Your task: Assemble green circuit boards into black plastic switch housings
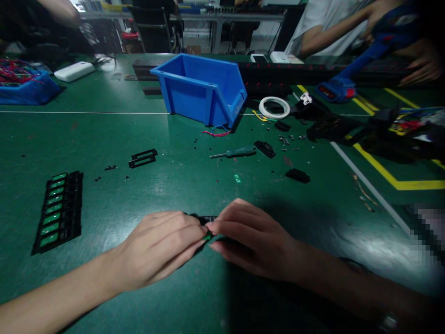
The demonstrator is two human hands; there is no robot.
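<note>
My left hand point(163, 246) and my right hand point(257, 236) meet over the near middle of the bench. Both are closed, fingers pinched around a small black plastic part point(207, 219) with a bit of green on it. The fingers cover most of that part, so its full shape is hidden. Off to the left lies a row of black housings with green pieces point(57, 211). Beyond my hands are two thin black frames point(143, 158) and a screwdriver point(239, 152) with a dark green handle. A small green piece point(237, 178) rests just past my right hand.
A blue bin point(205, 93) stands at the back centre, with a roll of white tape point(274, 107) beside it. Loose screws point(285, 140) and black parts point(298, 175) lie to the right. Across the bench, a person's arm point(333, 37) is near a blue power tool point(368, 55).
</note>
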